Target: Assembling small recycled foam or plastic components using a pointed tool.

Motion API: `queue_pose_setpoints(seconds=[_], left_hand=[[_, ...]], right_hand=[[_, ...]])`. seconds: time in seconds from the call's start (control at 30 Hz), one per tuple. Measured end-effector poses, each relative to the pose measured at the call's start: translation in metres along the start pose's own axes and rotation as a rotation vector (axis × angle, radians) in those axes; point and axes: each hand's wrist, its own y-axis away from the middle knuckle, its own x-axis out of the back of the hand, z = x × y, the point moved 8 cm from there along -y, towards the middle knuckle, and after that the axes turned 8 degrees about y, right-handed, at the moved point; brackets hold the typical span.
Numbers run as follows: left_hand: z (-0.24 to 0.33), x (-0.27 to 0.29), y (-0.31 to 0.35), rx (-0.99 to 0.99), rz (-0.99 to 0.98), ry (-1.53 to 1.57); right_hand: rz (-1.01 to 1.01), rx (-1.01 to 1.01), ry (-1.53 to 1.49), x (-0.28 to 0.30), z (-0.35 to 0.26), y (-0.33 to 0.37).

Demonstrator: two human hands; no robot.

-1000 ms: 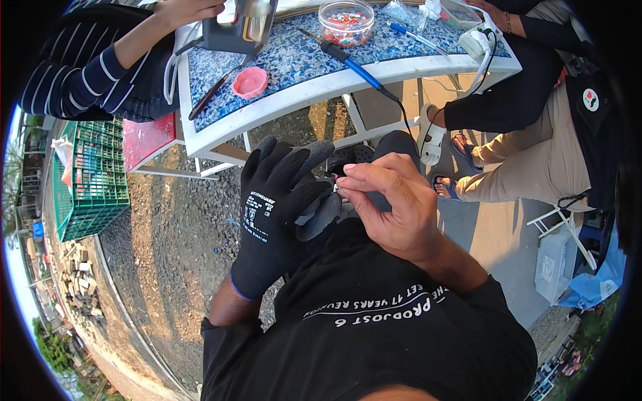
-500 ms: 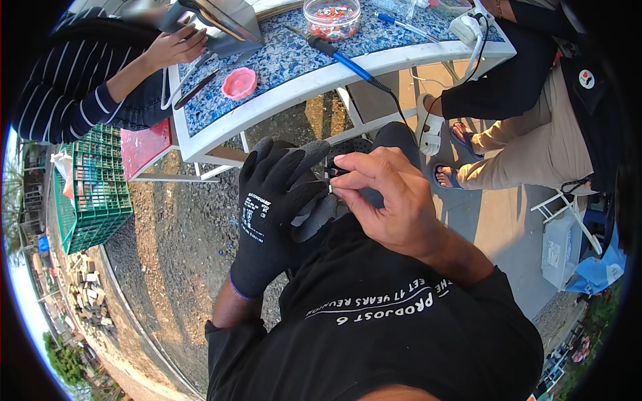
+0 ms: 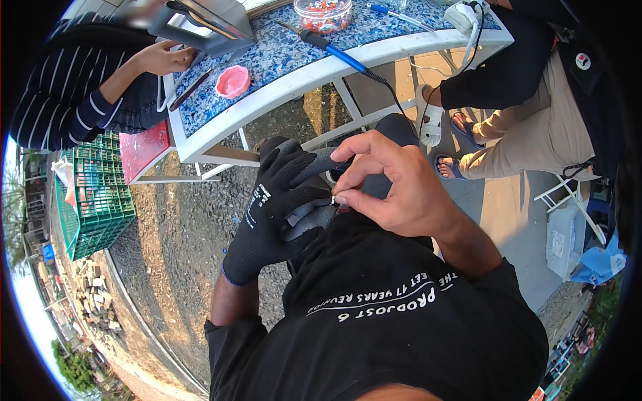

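Observation:
On my left hand [image 3: 275, 204] is a black knit glove with grey fingertips. Its index finger stretches out while the thumb and another finger curl together into a pinch. What they hold is too small and covered to make out. My right hand [image 3: 404, 190] is bare and pinches a tiny white piece [image 3: 333, 200] between thumb and finger, right at the gloved fingertips. Both hands meet above my lap, in front of my black shirt [image 3: 381, 334]. A small dark red bit shows just below the pinch, unclear in kind.
Ahead stands a white-framed table [image 3: 314, 87] with a blue speckled top. On it lie a blue soldering iron [image 3: 344, 59], a pink dish [image 3: 233, 81], a tub of small parts [image 3: 324, 17] and a pen [image 3: 401, 18]. A co-worker's hand [image 3: 164, 58] is at left; another person's sandalled feet are at right.
My right index finger has lifted and straightened away from the thumb side. The left glove has tilted and its fingers have spread more. The white piece stays between the hands.

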Motion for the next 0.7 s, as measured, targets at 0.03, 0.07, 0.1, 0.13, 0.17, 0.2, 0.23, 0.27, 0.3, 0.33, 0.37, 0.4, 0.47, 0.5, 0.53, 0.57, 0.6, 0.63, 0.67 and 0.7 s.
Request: queue_pose_setpoints(seconds=[0.03, 0.07, 0.1, 0.13, 0.17, 0.2, 0.23, 0.27, 0.3, 0.33, 0.37, 0.4, 0.47, 0.5, 0.53, 0.57, 0.6, 0.63, 0.67, 0.7], left_hand=[[-0.004, -0.001, 0.003, 0.028, 0.002, 0.098], [-0.008, -0.002, 0.005, 0.054, 0.004, 0.199], [-0.010, -0.003, 0.008, 0.057, 0.004, 0.200], [-0.017, -0.005, 0.012, 0.106, 0.019, 0.309], [-0.022, -0.006, 0.014, 0.155, 0.034, 0.418], [-0.023, -0.006, 0.014, 0.160, 0.034, 0.420], [-0.023, -0.008, 0.014, 0.187, 0.009, 0.448], [-0.021, -0.009, 0.014, 0.206, -0.011, 0.469], [-0.017, -0.007, 0.015, 0.203, -0.010, 0.467], [-0.015, -0.009, 0.016, 0.224, -0.041, 0.468], [-0.017, -0.012, 0.015, 0.254, -0.077, 0.475], [-0.021, -0.012, 0.015, 0.257, -0.078, 0.478], [-0.027, -0.015, 0.016, 0.241, -0.087, 0.564], [-0.030, -0.016, 0.016, 0.243, -0.087, 0.565], [-0.030, -0.016, 0.015, 0.219, -0.095, 0.596], [-0.030, -0.017, 0.015, 0.194, -0.104, 0.630], [-0.033, -0.020, 0.015, 0.194, -0.105, 0.632], [-0.037, -0.021, 0.015, 0.201, -0.072, 0.658], [-0.038, -0.022, 0.018, 0.213, -0.036, 0.686], [-0.038, -0.023, 0.017, 0.216, -0.034, 0.686]], right_hand=[[-0.002, 0.001, -0.003, 0.000, 0.000, 0.000], [-0.017, 0.008, -0.013, 0.000, 0.000, 0.000], [-0.032, 0.014, -0.023, -0.001, 0.000, 0.001], [-0.034, 0.011, -0.025, -0.001, 0.001, 0.002], [-0.040, 0.012, -0.014, -0.001, 0.001, 0.002], [-0.047, 0.011, -0.002, -0.002, 0.002, 0.002], [-0.049, 0.006, -0.005, -0.003, 0.004, 0.002], [-0.047, -0.001, -0.024, -0.004, 0.002, 0.004], [-0.045, -0.008, -0.043, -0.005, 0.000, 0.006], [-0.045, -0.004, -0.040, -0.006, -0.003, 0.008], [-0.044, -0.035, -0.022, -0.006, -0.001, 0.008], [-0.043, -0.065, -0.004, -0.007, 0.000, 0.008], [-0.035, -0.076, 0.009, -0.007, -0.002, 0.008], [-0.025, -0.082, 0.024, -0.007, -0.003, 0.007], [-0.025, -0.083, 0.022, -0.007, -0.004, 0.006], [-0.023, -0.075, 0.033, -0.007, -0.004, 0.006], [-0.020, -0.066, 0.044, -0.006, -0.005, 0.006], [-0.020, -0.066, 0.045, -0.006, -0.003, 0.004], [-0.022, -0.059, 0.063, -0.007, -0.003, 0.004], [-0.024, -0.049, 0.081, -0.008, -0.003, 0.004]])
